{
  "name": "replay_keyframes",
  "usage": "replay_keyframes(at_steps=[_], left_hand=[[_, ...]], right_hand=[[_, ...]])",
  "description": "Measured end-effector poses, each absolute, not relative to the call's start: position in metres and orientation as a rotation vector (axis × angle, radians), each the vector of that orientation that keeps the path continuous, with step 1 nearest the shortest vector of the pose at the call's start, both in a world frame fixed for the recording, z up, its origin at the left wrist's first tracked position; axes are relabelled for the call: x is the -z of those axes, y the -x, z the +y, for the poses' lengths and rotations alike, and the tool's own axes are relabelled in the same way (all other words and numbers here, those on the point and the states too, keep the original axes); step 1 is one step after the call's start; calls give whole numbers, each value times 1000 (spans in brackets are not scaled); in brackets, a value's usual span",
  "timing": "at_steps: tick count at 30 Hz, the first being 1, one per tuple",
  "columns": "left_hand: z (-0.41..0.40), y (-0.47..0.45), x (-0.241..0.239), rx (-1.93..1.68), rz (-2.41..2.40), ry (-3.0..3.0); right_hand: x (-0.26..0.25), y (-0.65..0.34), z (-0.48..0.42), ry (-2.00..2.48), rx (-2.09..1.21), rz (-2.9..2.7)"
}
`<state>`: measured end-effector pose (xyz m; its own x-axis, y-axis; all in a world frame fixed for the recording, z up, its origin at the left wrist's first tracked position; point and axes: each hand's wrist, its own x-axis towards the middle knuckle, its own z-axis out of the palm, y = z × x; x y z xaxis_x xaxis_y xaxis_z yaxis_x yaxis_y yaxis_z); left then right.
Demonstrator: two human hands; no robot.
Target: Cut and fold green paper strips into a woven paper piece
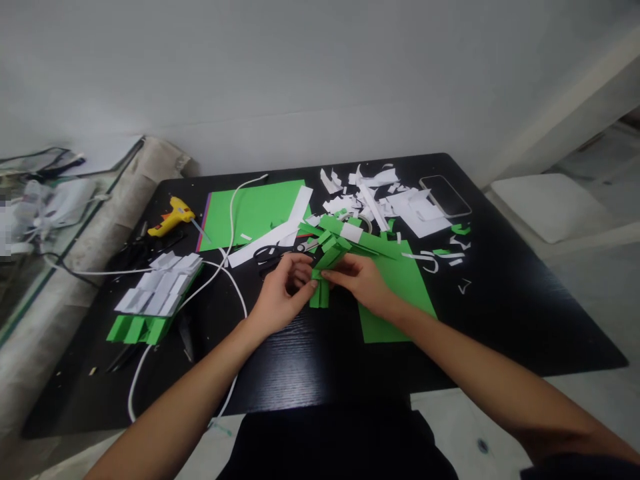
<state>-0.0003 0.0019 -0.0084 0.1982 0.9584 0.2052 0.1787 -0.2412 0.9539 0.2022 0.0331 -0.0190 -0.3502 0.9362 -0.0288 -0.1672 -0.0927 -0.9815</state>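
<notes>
Any lettering on the yellow hot-glue gun [173, 217] is too small to read. The folded green paper piece [320, 296], over the middle of the black table [295, 373], has its long axis running away from the wearer, its far part slanting right. Forearms converge; left hand [283, 293] and right hand [364, 280] pinch it between thumb and curled fingers.

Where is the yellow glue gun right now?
In the head view, the yellow glue gun lies at the left of the black table, beside the large green sheet and beyond the white-and-green paper piece.
</notes>
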Motion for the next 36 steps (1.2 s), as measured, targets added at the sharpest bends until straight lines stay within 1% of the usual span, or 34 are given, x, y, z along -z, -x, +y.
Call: replay_keyframes(at_steps=[4, 11, 18, 23, 28, 36], left_hand=[[3, 0, 10, -1102, 1129, -1633], [4, -1, 14, -1154, 1153, -1514], [5, 1, 4, -1164, 1108, -1539], [7, 2, 2, -1140, 1136, -1544], [4, 1, 2, -1117, 1096, -1522], [5, -3, 14, -1235, 1109, -1449]], right_hand=[[19, -203, 34, 922, -1605, -1284], [22, -202, 35, 889, -1684, -1174], [18, -206, 33, 898, -1597, -1279], [12, -207, 30, 889, -1619, -1287], [15, -203, 30, 932, -1507, -1318], [15, -202, 27, 957, -1435, -1294]])
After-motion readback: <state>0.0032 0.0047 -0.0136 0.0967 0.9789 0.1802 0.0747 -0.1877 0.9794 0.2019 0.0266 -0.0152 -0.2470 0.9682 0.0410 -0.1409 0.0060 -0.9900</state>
